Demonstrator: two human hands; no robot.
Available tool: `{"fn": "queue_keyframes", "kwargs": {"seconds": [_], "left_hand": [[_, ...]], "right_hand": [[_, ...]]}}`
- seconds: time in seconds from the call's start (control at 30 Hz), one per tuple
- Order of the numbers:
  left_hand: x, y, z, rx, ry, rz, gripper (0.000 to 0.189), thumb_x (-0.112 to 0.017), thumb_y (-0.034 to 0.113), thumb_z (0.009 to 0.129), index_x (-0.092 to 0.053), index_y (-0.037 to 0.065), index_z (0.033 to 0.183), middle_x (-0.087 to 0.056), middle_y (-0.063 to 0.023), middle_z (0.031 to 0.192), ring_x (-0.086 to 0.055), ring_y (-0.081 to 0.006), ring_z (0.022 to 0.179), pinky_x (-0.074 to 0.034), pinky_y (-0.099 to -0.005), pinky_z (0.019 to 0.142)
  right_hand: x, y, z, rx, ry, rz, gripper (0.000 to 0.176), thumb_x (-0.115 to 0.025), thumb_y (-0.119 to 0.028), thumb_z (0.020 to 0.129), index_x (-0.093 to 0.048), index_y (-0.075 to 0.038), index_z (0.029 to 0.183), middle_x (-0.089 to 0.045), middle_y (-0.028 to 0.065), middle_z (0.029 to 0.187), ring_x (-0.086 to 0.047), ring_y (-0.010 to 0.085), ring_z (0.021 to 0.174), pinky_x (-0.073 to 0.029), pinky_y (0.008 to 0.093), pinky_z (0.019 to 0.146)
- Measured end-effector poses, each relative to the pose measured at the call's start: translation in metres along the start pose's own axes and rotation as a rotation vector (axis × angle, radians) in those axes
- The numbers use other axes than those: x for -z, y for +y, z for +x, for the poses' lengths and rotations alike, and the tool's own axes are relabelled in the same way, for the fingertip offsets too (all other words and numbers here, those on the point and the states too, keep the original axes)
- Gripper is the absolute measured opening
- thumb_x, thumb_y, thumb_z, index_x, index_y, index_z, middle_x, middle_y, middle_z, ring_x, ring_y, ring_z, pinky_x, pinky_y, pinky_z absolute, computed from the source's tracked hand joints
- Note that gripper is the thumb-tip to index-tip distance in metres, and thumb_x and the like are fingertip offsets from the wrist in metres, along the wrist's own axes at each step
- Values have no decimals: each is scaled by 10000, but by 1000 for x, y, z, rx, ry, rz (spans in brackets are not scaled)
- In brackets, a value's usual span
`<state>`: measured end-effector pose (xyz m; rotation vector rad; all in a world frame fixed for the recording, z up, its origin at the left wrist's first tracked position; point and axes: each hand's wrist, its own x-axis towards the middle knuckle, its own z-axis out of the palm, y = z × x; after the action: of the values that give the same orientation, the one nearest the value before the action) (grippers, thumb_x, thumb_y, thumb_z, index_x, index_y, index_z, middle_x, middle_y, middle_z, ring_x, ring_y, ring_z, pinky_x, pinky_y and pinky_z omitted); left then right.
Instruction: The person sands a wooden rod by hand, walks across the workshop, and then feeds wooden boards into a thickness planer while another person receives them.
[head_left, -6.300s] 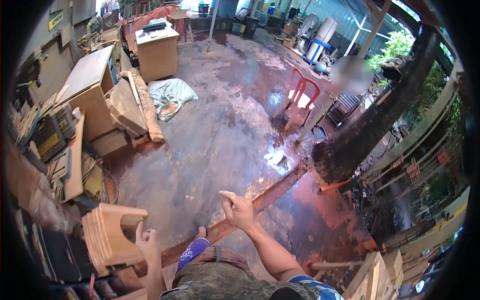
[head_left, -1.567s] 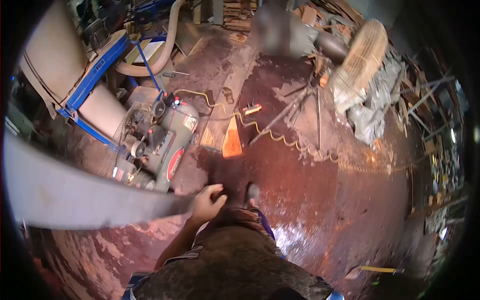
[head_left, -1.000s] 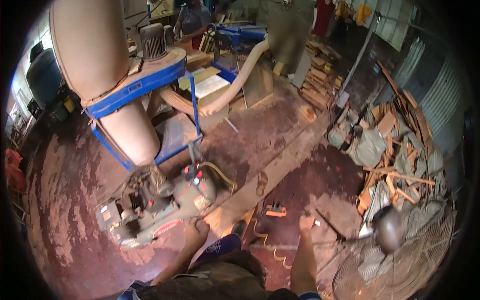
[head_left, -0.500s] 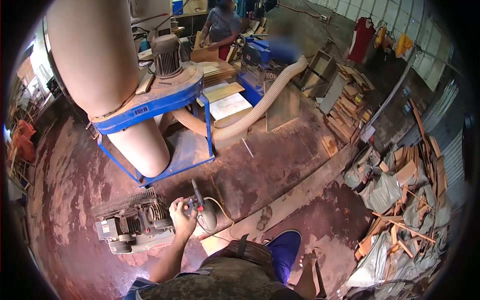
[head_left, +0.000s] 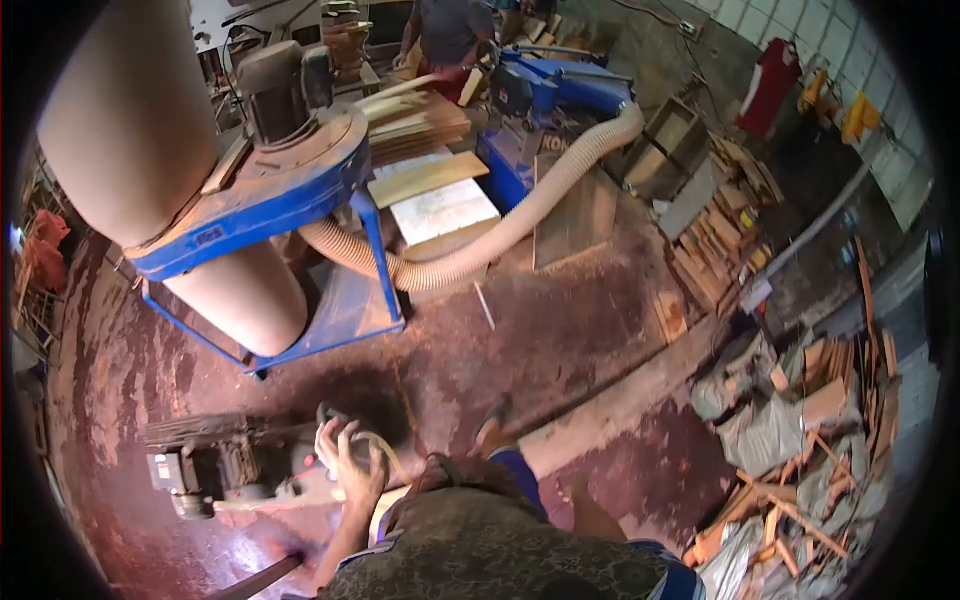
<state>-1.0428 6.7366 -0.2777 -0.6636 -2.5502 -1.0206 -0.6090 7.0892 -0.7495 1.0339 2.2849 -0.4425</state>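
Observation:
My left hand [head_left: 350, 462] is in front of me at the right end of an air compressor [head_left: 235, 462] on the floor. Its fingers curl round something I cannot make out; a dark part [head_left: 328, 411] shows just beyond them. A thin yellowish hose [head_left: 388, 452] curves past the fingers. My right hand [head_left: 571, 490] is low, right of my body, dim and blurred over the floor; its fingers and anything in them cannot be made out.
A blue-framed dust collector [head_left: 255, 225] stands ahead on the left, with a ribbed hose [head_left: 490, 255] running to a blue machine [head_left: 570, 85]. Another person [head_left: 450, 35] stands beyond stacked boards [head_left: 425, 125]. Wood scraps and sacks [head_left: 765, 430] lie at right. My foot [head_left: 490, 425] is forward.
The view has shifted, and the compressor and dust collector appear further left. My left hand is nearer the bottom left, my right hand further left. A foot now shows ahead of my body.

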Motion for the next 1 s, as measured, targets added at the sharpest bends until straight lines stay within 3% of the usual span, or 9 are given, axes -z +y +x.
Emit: {"fn": "queue_keyframes", "kwargs": {"seconds": [0.03, 0.13, 0.17, 0.2, 0.33, 0.43, 0.73, 0.83, 1.0], "left_hand": [[-33, 14, 15, 10, 18, 15, 441, -701, 123, 695, -613, 104, 1126, -490, -192, 1260, -395, -434, 1241, -296, -561, 1057], [-152, 58, 75, 3, -14, 87, 442, -709, 119, 695, -609, 89, 1124, -483, -201, 1254, -396, -429, 1241, -291, -554, 1063], [-189, 77, 101, -4, -58, 18, 444, -716, 122, 701, -603, 76, 1127, -471, -206, 1258, -391, -421, 1249, -289, -545, 1067], [-218, 105, 125, 58, -144, -41, 446, -723, 121, 706, -600, 75, 1132, -456, -208, 1281, -387, -419, 1253, -295, -539, 1068], [-271, 190, 217, -113, -236, -59, 469, -736, 123, 704, -592, 84, 1149, -437, -212, 1307, -383, -429, 1254, -309, -540, 1064], [-304, 195, 253, -105, -199, -20, 476, -735, 115, 705, -588, 88, 1157, -460, -206, 1293, -397, -423, 1242, -316, -538, 1064], [-385, 234, 273, 212, -248, -120, 445, -708, 128, 713, -631, 83, 1148, -514, -178, 1269, -430, -377, 1222, -353, -461, 1072], [-430, 264, 276, 171, -330, -118, 426, -721, 151, 731, -629, 80, 1141, -523, -168, 1248, -447, -377, 1201, -362, -465, 1059], [-532, 310, 309, 87, -499, -190, 450, -729, 186, 763, -604, 92, 1185, -521, -171, 1236, -480, -368, 1172, -387, -458, 1039]], "right_hand": [[6, -4, 37, -190, 229, 371, 258, -607, -304, 789, -695, -63, 808, -686, 109, 731, -674, 217, 656, -531, 431, 598], [167, 2, 109, -37, -191, 311, 309, -621, -287, 784, -706, -12, 897, -713, 120, 801, -676, 216, 618, -538, 377, 571], [204, -10, 120, -97, -11, 369, 274, -604, -259, 807, -712, -26, 903, -691, 120, 740, -650, 212, 559, -526, 335, 518], [287, -30, 103, -297, 102, 918, 254, -604, -179, 818, -693, -16, 990, -676, 126, 733, -651, 218, 576, -510, 299, 495], [328, 56, 233, 247, 682, 749, 281, -605, -69, 801, -623, 7, 1071, -667, 129, 779, -619, 189, 573, -489, 294, 480], [496, 24, 177, -286, 370, 1259, 321, -634, -187, 790, -661, 30, 1025, -668, 195, 741, -671, 343, 708, -535, 424, 666], [383, 111, 226, -238, 218, 814, 211, -664, -229, 718, -663, -28, 781, -681, 216, 871, -657, 392, 848, -514, 470, 764], [403, 104, 238, -228, 105, 865, 196, -690, -76, 746, -673, -41, 939, -660, 107, 714, -645, 194, 559, -500, 336, 476], [455, 131, 286, -102, 510, 496, 329, -685, -148, 762, -668, 5, 1053, -698, 154, 822, -691, 235, 738, -540, 351, 670]]}}
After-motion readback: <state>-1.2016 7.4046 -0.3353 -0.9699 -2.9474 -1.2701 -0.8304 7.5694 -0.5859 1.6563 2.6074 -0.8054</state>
